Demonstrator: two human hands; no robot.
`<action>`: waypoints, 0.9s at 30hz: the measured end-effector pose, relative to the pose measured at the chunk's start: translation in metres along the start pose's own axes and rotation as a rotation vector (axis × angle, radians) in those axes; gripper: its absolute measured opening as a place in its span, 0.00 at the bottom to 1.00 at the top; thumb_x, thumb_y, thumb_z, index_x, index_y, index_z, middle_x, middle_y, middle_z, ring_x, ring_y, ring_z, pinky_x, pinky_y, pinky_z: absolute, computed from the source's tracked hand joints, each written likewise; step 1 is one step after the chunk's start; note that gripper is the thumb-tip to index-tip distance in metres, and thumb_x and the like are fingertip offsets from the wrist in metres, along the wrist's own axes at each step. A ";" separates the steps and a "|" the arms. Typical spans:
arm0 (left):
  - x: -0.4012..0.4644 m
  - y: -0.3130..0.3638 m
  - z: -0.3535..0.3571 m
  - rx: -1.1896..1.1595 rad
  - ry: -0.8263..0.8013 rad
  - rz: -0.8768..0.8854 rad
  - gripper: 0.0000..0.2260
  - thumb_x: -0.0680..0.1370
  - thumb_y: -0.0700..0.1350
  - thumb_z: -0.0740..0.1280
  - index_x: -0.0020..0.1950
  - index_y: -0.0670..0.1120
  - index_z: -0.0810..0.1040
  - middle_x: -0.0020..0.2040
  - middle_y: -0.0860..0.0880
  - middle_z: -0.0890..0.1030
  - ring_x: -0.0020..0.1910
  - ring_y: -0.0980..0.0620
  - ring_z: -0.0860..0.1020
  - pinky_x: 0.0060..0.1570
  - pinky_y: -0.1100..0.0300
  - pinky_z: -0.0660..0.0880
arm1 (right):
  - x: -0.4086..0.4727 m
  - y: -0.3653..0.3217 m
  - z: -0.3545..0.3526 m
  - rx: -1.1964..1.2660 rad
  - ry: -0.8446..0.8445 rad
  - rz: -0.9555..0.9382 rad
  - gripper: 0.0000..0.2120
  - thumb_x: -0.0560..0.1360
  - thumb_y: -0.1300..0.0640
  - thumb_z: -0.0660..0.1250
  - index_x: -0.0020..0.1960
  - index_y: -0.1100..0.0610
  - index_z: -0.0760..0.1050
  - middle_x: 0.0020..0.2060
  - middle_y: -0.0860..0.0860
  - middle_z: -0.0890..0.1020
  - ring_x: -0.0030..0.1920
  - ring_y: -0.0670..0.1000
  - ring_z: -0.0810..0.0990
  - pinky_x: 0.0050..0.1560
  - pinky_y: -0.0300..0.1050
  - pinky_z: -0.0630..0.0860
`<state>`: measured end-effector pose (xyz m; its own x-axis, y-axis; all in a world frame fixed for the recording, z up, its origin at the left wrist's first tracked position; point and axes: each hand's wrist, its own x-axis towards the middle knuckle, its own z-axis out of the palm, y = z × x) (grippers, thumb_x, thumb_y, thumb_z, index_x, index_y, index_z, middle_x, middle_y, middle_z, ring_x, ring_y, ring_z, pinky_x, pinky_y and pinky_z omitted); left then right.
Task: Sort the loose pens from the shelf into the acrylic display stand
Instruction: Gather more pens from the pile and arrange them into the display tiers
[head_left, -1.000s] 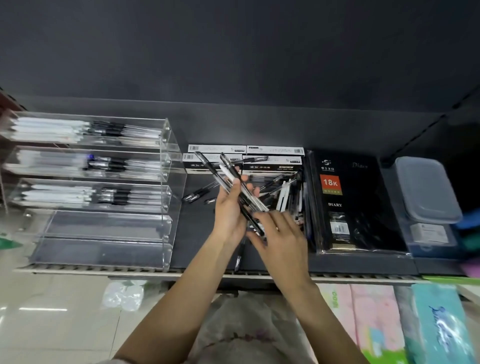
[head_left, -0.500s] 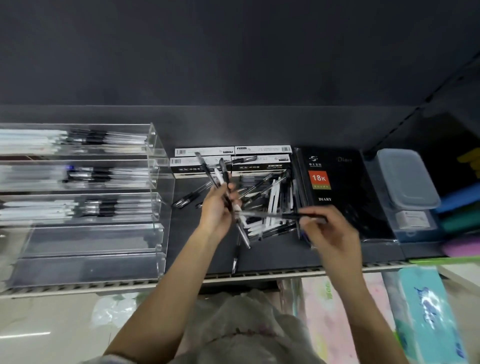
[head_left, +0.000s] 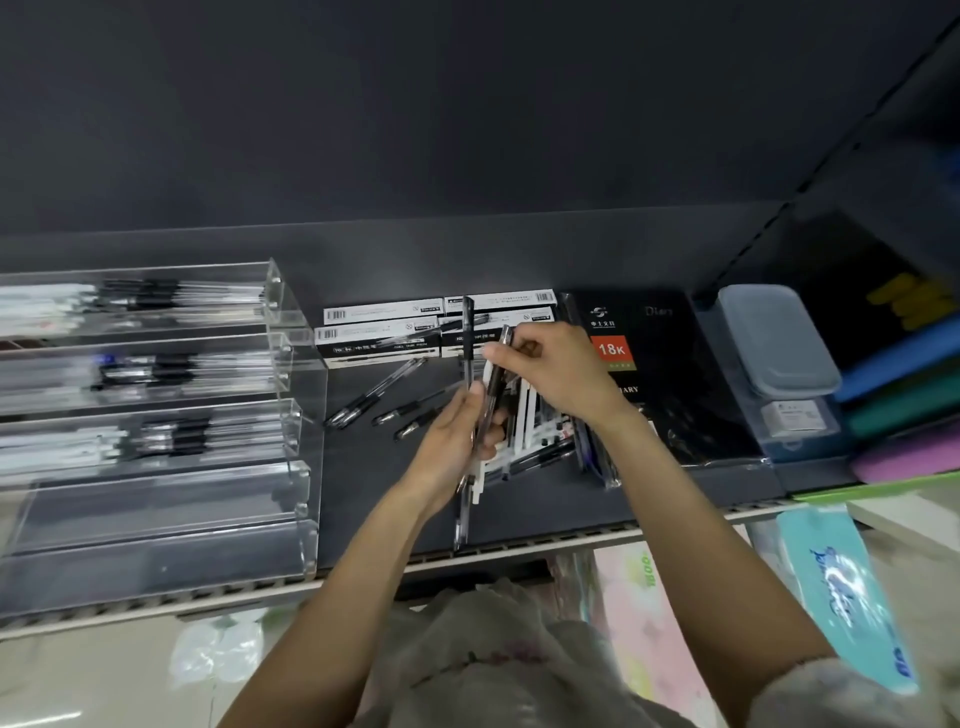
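Right hand (head_left: 550, 371) swings back, pinching 1 pen (head_left: 496, 387) against left hand's (head_left: 457, 441) gripped bundle (head_left: 467, 358); 3 stand (head_left: 291, 395) tiers filled, 2 empty.

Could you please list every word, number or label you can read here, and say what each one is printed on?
"18K": orange label on the black diary.
"Diary": faint script at the diary's top right.
"...ARY": lower on the cover, the rest hidden by the right hand.
"GEL INK PEN": pen boxes, barely legible; their barcodes and small print are unreadable.
Grey container's label: blurred.
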<state>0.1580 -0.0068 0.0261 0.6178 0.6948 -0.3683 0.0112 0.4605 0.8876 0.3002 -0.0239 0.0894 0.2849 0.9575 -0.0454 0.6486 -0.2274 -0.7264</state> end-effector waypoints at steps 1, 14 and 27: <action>0.000 -0.002 0.000 0.021 0.022 -0.004 0.18 0.81 0.57 0.56 0.64 0.46 0.69 0.38 0.51 0.74 0.29 0.58 0.69 0.31 0.67 0.68 | 0.001 0.001 0.004 -0.006 0.031 0.002 0.20 0.73 0.44 0.68 0.29 0.53 0.69 0.23 0.44 0.70 0.26 0.43 0.66 0.32 0.41 0.65; 0.001 0.007 0.005 0.034 0.089 0.166 0.04 0.81 0.40 0.60 0.47 0.46 0.67 0.30 0.55 0.64 0.23 0.61 0.61 0.23 0.69 0.60 | -0.020 0.009 0.040 0.173 0.461 -0.011 0.13 0.75 0.45 0.65 0.43 0.55 0.72 0.36 0.48 0.76 0.37 0.48 0.74 0.39 0.41 0.72; 0.005 0.030 0.013 -0.228 0.181 0.428 0.02 0.82 0.42 0.57 0.49 0.46 0.66 0.32 0.56 0.68 0.29 0.58 0.65 0.31 0.67 0.66 | -0.073 -0.016 0.081 1.730 0.257 0.757 0.15 0.80 0.49 0.57 0.57 0.60 0.73 0.52 0.61 0.78 0.57 0.58 0.76 0.65 0.53 0.70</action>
<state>0.1719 0.0035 0.0543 0.3833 0.9225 -0.0452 -0.3973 0.2088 0.8936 0.2124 -0.0759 0.0487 0.3188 0.6739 -0.6665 -0.9133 0.0303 -0.4062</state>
